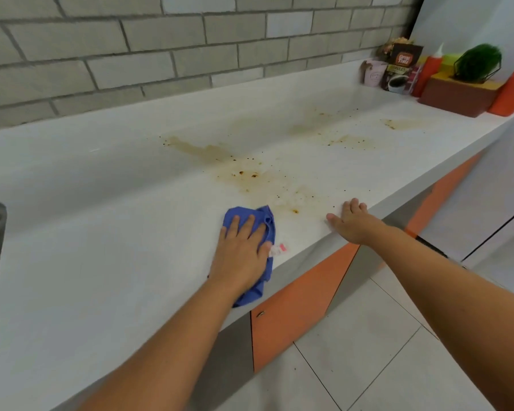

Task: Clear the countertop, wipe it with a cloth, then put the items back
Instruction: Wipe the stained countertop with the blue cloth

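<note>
From the head camera, the left hand (241, 253) lies flat on a blue cloth (257, 289), fingers straight and close together, pressing it onto the white countertop (101, 232) near the front edge. Its forearm reaches in from the lower left. The right hand (350, 223) rests palm down on the counter's near edge, just right of the cloth, with fingers straight and slightly spread, holding nothing. Brown stains (238, 170) spread across the surface beyond both hands. At the far right end stand a coffee box (401, 66), a red bottle (429, 69) and a green plant (478, 62) on a brown box (457, 96). Orange cabinet doors (294, 307) sit below the counter.
</note>
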### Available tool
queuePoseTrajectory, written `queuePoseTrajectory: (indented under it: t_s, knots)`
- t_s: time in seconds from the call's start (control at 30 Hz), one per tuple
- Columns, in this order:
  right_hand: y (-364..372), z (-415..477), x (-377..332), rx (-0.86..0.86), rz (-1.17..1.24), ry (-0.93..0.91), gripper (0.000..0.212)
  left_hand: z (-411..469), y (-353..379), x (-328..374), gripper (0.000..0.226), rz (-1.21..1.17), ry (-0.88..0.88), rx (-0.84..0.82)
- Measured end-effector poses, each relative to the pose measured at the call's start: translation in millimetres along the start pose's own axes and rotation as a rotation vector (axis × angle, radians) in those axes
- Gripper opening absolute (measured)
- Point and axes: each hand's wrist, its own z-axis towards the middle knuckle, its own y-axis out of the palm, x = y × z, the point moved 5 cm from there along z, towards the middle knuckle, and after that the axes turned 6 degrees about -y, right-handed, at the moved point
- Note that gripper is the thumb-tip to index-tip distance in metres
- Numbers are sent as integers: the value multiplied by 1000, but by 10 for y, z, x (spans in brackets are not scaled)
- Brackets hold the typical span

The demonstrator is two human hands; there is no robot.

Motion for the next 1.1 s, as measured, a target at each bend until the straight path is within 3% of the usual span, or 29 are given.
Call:
queuePoseTrajectory:
  t_s: [0.1, 0.17, 0.3, 0.43, 0.6, 0.73, 0.87, 0.97, 1.1]
  knots:
    - [-50, -6, 35, -38, -30, -16, 72, -54, -15, -314, 61, 9, 54, -25]
    - [-42, -8, 37, -39, -43, -29, 72, 99, -98, -752, 64, 36, -60, 26]
    - [-17, 28, 60, -22, -77, -40, 72, 615, -270, -1540, 48, 70, -346, 86]
    - [3, 90, 84, -20, -75, -35, 72, 1058, -292, -1469, 50, 37, -480, 13]
    - [12, 131, 91, -17, -37, -26, 70, 1318, -116, -578, 49, 38, -250, 1]
    - [-37, 118, 93, -28, -5, -9, 67, 915, 46, 157, 49, 11, 21, -32]
    - [-157, 66, 122, 40, 88, 15, 48, 407, 55, 216, 49, -2, 225, -86]
    - [-229, 7, 148, 19, 85, 2, 44, 588, -76, -275, 70, 17, 113, -11]
    - [-201, -73, 132, -48, 66, -107, 54, 1126, -107, -600, 50, 62, -168, 18]
